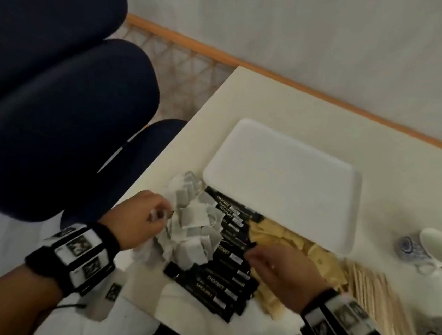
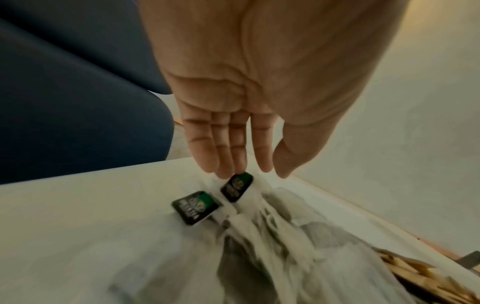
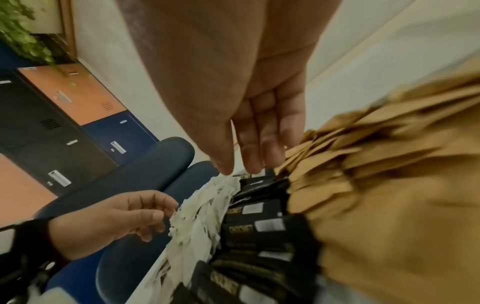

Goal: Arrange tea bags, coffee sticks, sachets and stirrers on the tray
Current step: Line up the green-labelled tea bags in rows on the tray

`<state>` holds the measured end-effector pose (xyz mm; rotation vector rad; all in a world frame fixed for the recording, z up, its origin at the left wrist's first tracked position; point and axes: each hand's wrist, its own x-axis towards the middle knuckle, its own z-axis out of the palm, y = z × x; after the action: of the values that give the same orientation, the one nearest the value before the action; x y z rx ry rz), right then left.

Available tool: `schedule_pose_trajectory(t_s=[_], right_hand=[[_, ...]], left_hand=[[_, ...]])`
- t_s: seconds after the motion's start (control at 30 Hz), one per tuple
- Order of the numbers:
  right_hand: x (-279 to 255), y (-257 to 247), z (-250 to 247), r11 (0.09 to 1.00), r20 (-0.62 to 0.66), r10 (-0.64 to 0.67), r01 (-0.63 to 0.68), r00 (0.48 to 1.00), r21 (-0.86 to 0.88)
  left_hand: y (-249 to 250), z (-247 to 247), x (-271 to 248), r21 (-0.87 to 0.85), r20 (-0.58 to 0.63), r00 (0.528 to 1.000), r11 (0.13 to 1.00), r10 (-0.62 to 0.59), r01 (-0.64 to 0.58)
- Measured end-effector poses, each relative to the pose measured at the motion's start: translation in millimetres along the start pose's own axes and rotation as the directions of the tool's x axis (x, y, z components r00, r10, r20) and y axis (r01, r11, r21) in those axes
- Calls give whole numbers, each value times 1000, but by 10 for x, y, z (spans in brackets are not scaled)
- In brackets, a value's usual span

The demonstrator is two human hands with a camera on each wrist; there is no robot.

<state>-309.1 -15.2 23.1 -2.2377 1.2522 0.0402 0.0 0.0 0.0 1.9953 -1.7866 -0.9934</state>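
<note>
A white tray [image 1: 280,184] lies bare on the cream table [image 1: 275,102]. In front of it lie a heap of white tea bags [image 1: 191,227], a row of black coffee sticks [image 1: 230,253], brown sachets [image 1: 288,240] and wooden stirrers [image 1: 373,289]. My left hand [image 1: 160,213] hovers at the left edge of the tea bags, fingers relaxed; its fingertips [image 2: 226,172] are just above a green-and-black tea bag tag [image 2: 236,188]. My right hand [image 1: 253,255] reaches over the coffee sticks [image 3: 259,226] beside the sachets [image 3: 389,185], fingers straight, holding nothing.
Blue-patterned cups [image 1: 429,246] stand at the table's right edge. Dark blue chairs [image 1: 58,95] crowd the table's left side. A wall with a wooden skirting [image 1: 331,97] runs behind. Lockers [image 3: 64,123] show in the right wrist view.
</note>
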Motion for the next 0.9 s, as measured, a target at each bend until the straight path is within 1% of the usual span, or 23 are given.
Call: schedule_pose_trajectory(t_s=[0.1,0.17,0.27,0.33,0.43,0.53,0.6,0.7,0.8,0.9], right_hand=[[420,-146,17,997,-76,34,-28,997,74],[667,-218,49,993,-111,81,-71,990,96],[918,-279,135,978,-65,165,-155,984,140],[1048,-313,158,968,-31,208,-201,978,150],[1164,-355,196,961,-8,241,-237,970,145],[1198,-419,204,956,32,269,-271,963,110],[1202,-461,214,959,53,274,-278,960,65],[1219,-498,213,963,40,265,-267,963,46],[1221,-534,190,975,45,217,-219,975,34],[1217,-614,238,977,83,185,-192,979,88]], left_hand=[[57,-73,141,11,-65,998,1000,6,-5],[81,-98,209,10,-52,999,1000,-4,4],[18,-116,295,38,39,998,998,-53,51],[-9,-103,349,57,87,995,997,-55,50],[-44,-44,392,63,150,988,998,-24,15],[-69,25,413,56,147,989,998,25,-34],[-61,64,425,55,134,990,997,41,-49],[-33,91,459,59,130,991,997,37,-45],[16,105,483,58,129,991,997,35,-43],[49,129,485,59,144,989,997,35,-44]])
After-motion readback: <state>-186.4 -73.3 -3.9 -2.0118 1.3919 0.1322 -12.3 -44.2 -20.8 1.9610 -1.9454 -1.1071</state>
